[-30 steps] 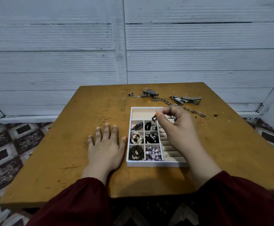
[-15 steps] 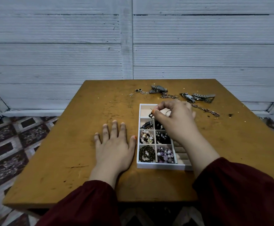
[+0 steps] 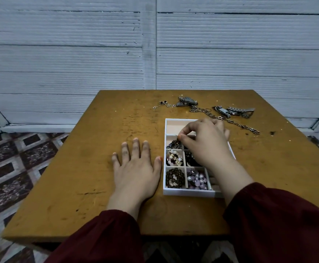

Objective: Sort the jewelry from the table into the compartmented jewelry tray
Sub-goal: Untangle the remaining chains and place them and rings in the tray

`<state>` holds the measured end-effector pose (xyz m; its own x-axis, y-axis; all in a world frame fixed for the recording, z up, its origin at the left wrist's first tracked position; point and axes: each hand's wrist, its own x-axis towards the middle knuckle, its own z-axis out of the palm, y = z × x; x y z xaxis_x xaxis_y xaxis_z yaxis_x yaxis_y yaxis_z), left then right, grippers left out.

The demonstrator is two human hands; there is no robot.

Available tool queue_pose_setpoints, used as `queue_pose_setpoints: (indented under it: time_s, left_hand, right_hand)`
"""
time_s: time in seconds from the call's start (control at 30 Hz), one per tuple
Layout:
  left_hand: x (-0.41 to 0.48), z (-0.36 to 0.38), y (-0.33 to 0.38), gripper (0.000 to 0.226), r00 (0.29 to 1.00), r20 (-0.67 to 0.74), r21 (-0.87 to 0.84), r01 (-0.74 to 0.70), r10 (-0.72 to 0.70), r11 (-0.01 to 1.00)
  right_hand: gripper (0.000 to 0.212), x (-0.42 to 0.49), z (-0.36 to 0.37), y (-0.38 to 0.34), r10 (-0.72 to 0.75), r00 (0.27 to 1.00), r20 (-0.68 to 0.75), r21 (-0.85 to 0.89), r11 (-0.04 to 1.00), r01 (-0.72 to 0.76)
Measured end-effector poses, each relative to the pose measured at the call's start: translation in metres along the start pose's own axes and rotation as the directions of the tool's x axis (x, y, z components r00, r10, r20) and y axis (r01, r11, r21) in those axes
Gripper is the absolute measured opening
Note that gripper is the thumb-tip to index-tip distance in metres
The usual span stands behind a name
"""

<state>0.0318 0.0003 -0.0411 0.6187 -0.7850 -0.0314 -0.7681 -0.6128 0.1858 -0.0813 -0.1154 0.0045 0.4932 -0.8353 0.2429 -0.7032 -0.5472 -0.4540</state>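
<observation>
Mustard wood, white tray, maroon sleeves against pale grey boards.

The table (image 3: 101,168) is ochre-yellow, scuffed with dark specks and scratches. The jewelry tray (image 3: 190,193) is white outside with a pale cream lining. Its near-left compartment holds dark brown beads (image 3: 174,177), and the one beside it holds lilac and pearl-white beads (image 3: 197,180); above those sit mixed pink, white and black beads (image 3: 173,157). At the far edge lie silver-grey watches (image 3: 232,111) and a dull brass-toned chain (image 3: 236,123). Both sleeves (image 3: 280,224) are deep maroon. The left hand's (image 3: 135,173) thumbnail is orange. The wall (image 3: 69,54) is whitish-grey with fine horizontal ribbing. The floor (image 3: 12,168) carries a brown, black and cream diamond pattern.
</observation>
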Motion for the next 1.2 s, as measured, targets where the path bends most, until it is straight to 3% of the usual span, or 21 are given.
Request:
queue_pose_setpoints:
  time_s: [0.4, 1.0, 1.2]
  left_hand:
    - [-0.001, -0.001, 0.000, 0.065, 1.000, 0.014, -0.023, 0.007, -0.007, 1.000]
    - [0.000, -0.011, 0.001, 0.063, 0.995, 0.095, -0.049, 0.015, -0.010, 0.999]
    - [0.012, -0.030, 0.006, 0.046, 0.997, 0.051, -0.050, 0.057, -0.054, 0.997]
  right_hand:
    - [0.016, 0.000, 0.006, -0.010, 0.028, 0.999, -0.019, -0.185, 0.982, -0.031]
    - [0.021, -0.002, -0.001, -0.006, 0.031, 1.000, -0.001, -0.035, 0.999, -0.031]
    - [0.026, 0.003, -0.004, -0.008, 0.020, 0.999, 0.035, -0.051, 0.999, -0.018]
